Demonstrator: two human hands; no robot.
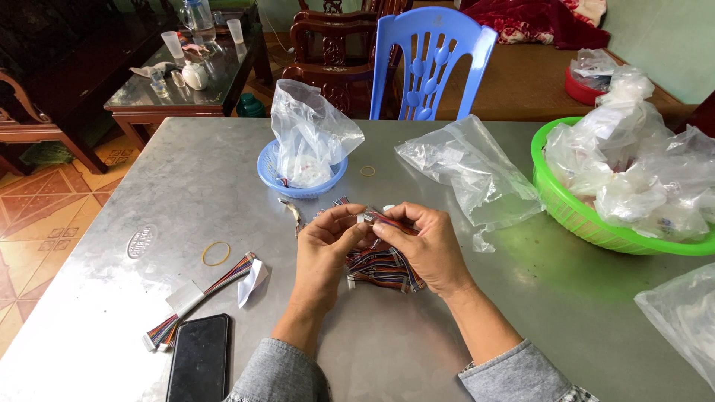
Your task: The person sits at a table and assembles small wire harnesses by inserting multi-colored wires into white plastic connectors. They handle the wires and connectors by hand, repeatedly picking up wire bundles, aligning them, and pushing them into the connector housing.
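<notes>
My left hand (pixel 328 246) and my right hand (pixel 423 242) meet over the middle of the grey metal table (pixel 186 186). Together they pinch a small white connector on a striped multicoloured ribbon cable (pixel 370 217). Under and between the hands lies a pile of the same ribbon cables (pixel 380 268). A finished bundle of cables (pixel 201 294) wrapped in a white paper band lies to the left. A small folded white paper (pixel 252 281) rests beside it.
A black phone (pixel 199 359) lies at the near left edge. Two rubber bands (pixel 216 253) lie on the table. A blue basket (pixel 277 181) holds a plastic bag. A green basket (pixel 573 212) of bags stands right; a loose clear bag (pixel 469 167) and blue chair (pixel 432 59) lie beyond.
</notes>
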